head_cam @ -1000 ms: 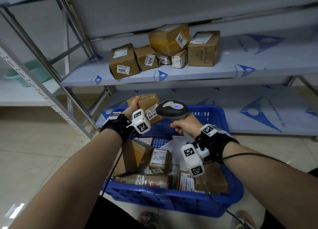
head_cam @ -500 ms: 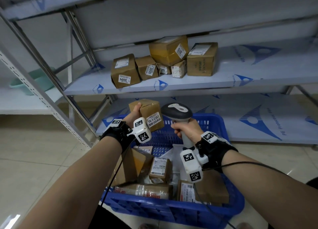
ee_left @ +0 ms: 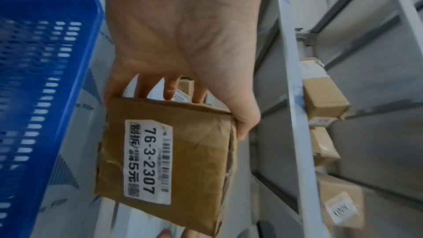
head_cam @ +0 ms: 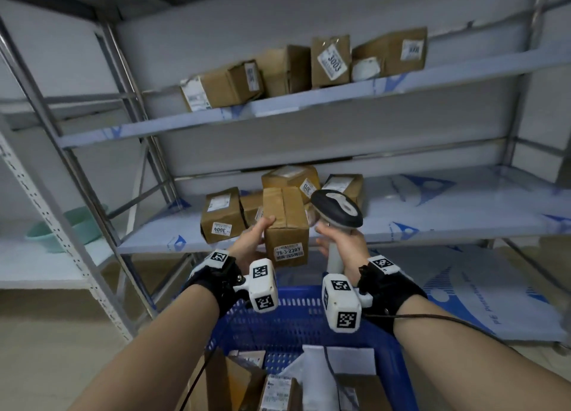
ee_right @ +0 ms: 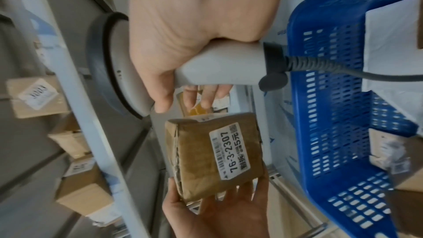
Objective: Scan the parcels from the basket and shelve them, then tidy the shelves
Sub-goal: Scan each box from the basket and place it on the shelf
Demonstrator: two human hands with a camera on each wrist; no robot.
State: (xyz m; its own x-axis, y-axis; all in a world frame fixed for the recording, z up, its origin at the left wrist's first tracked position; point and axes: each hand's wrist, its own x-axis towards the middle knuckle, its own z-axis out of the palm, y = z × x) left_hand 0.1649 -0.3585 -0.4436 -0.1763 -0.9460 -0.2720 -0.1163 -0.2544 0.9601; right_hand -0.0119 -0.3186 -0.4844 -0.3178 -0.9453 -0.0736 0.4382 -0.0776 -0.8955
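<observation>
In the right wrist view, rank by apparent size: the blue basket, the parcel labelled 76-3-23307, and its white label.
Largest to smallest as they look:
1. Blue basket, which runs off the frame.
2. Parcel labelled 76-3-23307, held in the left hand.
3. Its white label.
The parcel sits nearer the camera, so true sizes are unsure.

Parcel (head_cam: 285, 225) left of scanner (head_cam: 336, 209), above basket (head_cam: 302, 318).

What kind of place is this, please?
Probably a parcel pickup or sorting room: metal shelves hold labelled cardboard parcels, a blue basket has more, and the right hand holds a barcode scanner.
</observation>
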